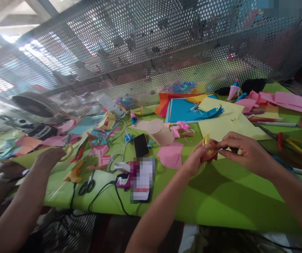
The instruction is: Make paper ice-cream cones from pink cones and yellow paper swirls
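My left hand is closed around a small orange and yellow paper piece, held above the green table cover. A curled yellow strip sticks up from it. From the right, my right hand pinches the edge of the same piece between thumb and fingers; exactly what lies between the fingertips is too small to tell. Pale yellow sheets lie just behind both hands. To the left of them are a pink paper piece and a pale cylinder.
At left, another person's hand holds a yellow ring. Between us lie a phone, a second phone, dark scissors, a yellow glue gun and cables. Blue paper lies behind; a perforated metal screen borders the table.
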`<control>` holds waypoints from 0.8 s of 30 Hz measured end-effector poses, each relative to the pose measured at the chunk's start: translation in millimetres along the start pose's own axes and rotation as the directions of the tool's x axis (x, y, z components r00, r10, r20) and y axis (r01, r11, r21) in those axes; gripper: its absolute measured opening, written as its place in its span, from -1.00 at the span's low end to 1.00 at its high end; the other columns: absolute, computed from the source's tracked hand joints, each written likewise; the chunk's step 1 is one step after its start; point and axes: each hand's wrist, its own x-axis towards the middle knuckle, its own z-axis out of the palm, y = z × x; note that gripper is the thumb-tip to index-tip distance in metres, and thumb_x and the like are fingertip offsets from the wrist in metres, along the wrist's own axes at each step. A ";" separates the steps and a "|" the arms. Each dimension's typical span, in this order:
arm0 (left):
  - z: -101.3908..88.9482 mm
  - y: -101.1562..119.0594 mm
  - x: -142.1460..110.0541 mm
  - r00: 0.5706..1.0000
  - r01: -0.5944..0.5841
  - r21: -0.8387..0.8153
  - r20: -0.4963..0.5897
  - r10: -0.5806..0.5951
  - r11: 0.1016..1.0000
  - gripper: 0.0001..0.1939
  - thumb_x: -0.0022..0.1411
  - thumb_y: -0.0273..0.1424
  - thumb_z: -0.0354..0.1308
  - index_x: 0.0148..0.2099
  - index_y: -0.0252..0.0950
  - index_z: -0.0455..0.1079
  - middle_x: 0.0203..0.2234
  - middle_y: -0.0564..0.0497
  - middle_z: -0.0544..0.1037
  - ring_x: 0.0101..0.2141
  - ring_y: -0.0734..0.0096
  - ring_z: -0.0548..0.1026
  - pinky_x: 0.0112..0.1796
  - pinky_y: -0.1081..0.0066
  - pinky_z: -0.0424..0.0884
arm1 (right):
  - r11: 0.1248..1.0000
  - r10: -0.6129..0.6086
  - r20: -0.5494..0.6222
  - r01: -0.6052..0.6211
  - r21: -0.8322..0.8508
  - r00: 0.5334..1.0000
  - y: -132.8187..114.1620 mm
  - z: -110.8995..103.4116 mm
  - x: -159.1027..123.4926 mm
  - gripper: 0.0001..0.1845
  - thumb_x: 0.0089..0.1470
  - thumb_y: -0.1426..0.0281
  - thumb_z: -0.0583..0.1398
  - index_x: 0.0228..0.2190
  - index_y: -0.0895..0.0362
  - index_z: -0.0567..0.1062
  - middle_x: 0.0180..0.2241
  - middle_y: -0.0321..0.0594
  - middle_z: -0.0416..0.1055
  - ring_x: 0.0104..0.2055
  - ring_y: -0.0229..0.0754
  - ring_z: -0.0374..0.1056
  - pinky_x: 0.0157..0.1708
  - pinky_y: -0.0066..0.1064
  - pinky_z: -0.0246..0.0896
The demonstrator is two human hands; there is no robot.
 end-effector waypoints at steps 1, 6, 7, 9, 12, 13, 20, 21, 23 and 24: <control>0.2 0.3 0.0 1.000 0.005 -0.006 -0.002 -0.005 1.000 -0.38 0.13 0.08 0.35 -0.02 -0.34 0.47 -0.42 0.01 0.51 -0.48 0.46 0.41 -0.47 0.44 0.19 | 1.000 -0.003 0.004 0.003 0.001 1.000 -0.1 -0.2 0.2 -0.83 0.30 0.26 0.27 -0.19 0.00 0.68 -0.26 -0.18 0.50 -0.31 -0.14 0.45 -0.37 -0.33 0.28; 0.6 3.0 -1.1 0.999 0.011 0.026 -0.035 -0.010 1.000 -0.40 0.09 0.01 0.42 0.00 -0.30 0.45 -0.34 0.01 0.53 -0.46 0.46 0.45 -0.46 0.45 0.26 | 0.999 0.000 0.010 0.000 0.043 1.000 -1.0 2.0 0.6 -0.90 0.25 0.29 0.30 -0.29 0.00 0.64 -0.26 -0.21 0.50 -0.36 -0.18 0.40 -0.36 -0.33 0.29; 0.3 3.7 -1.4 0.999 0.004 0.045 -0.037 -0.003 0.999 -0.41 0.10 0.01 0.42 0.01 -0.30 0.45 -0.33 0.01 0.53 -0.46 0.46 0.45 -0.46 0.46 0.27 | 0.998 0.019 -0.006 -0.019 0.065 1.000 -0.9 2.1 0.4 -0.91 0.24 0.27 0.32 -0.28 0.01 0.63 -0.26 -0.22 0.50 -0.38 -0.19 0.38 -0.36 -0.33 0.30; -0.3 5.1 -2.0 0.999 -0.010 0.090 -0.041 0.014 0.996 -0.42 0.12 0.00 0.42 0.01 -0.29 0.46 -0.36 0.02 0.52 -0.45 0.47 0.46 -0.45 0.46 0.28 | 0.990 0.090 -0.064 -0.082 0.117 0.994 -0.4 2.0 0.0 -0.85 0.23 0.21 0.34 -0.23 0.01 0.60 -0.28 -0.23 0.51 -0.39 -0.20 0.36 -0.37 -0.33 0.31; -0.1 6.5 -3.3 0.999 -0.016 0.172 -0.033 0.022 0.985 -0.45 0.14 -0.01 0.44 -0.02 -0.30 0.46 -0.37 0.04 0.48 -0.41 0.46 0.47 -0.43 0.47 0.29 | 0.963 0.213 -0.144 -0.183 0.196 0.966 -0.2 2.4 -0.3 -0.69 0.23 0.09 0.35 -0.12 0.01 0.58 -0.31 -0.24 0.52 -0.38 -0.18 0.36 -0.39 -0.33 0.30; 0.5 6.6 -3.8 0.999 -0.017 0.197 -0.026 0.023 0.980 -0.46 0.14 -0.02 0.44 -0.03 -0.30 0.46 -0.37 0.05 0.47 -0.40 0.46 0.47 -0.41 0.47 0.29 | 0.953 0.240 -0.152 -0.204 0.222 0.959 -0.7 3.4 -0.3 -0.65 0.22 0.06 0.35 -0.10 0.01 0.57 -0.30 -0.24 0.52 -0.36 -0.17 0.38 -0.39 -0.33 0.32; 9.1 7.8 -9.0 0.998 -0.054 0.381 -0.011 0.063 0.923 -0.51 0.11 -0.09 0.51 -0.14 -0.31 0.43 -0.37 0.11 0.37 -0.34 0.51 0.31 -0.29 0.47 0.28 | 0.881 0.355 -0.120 -0.289 0.375 0.927 -8.7 14.1 1.3 -0.60 0.13 0.03 0.40 -0.14 0.03 0.60 -0.37 -0.27 0.55 -0.39 -0.16 0.42 -0.41 -0.35 0.36; 9.6 8.4 -9.5 0.999 -0.046 0.411 -0.007 0.054 0.910 -0.51 0.11 -0.10 0.51 -0.11 -0.31 0.44 -0.35 0.10 0.37 -0.33 0.50 0.31 -0.28 0.46 0.28 | 0.879 0.355 -0.116 -0.289 0.379 0.928 -9.0 14.4 1.5 -0.61 0.11 0.04 0.41 -0.17 0.04 0.61 -0.39 -0.27 0.55 -0.39 -0.16 0.42 -0.42 -0.35 0.35; 9.4 9.8 -9.8 1.000 -0.024 0.445 0.008 0.023 0.895 -0.49 0.13 -0.11 0.50 -0.04 -0.33 0.47 -0.31 0.07 0.41 -0.30 0.46 0.34 -0.26 0.44 0.30 | 0.886 0.343 -0.117 -0.279 0.371 0.932 -8.4 13.6 1.5 -0.63 0.09 0.06 0.43 -0.20 0.05 0.63 -0.38 -0.25 0.58 -0.37 -0.15 0.44 -0.40 -0.35 0.35; 8.8 10.2 -9.6 1.000 -0.012 0.445 0.015 0.006 0.895 -0.47 0.14 -0.11 0.50 -0.01 -0.33 0.48 -0.30 0.06 0.43 -0.28 0.44 0.36 -0.24 0.43 0.31 | 0.894 0.331 -0.121 -0.270 0.359 0.936 -7.8 12.9 1.3 -0.64 0.10 0.07 0.43 -0.19 0.05 0.65 -0.35 -0.24 0.60 -0.35 -0.14 0.46 -0.38 -0.35 0.36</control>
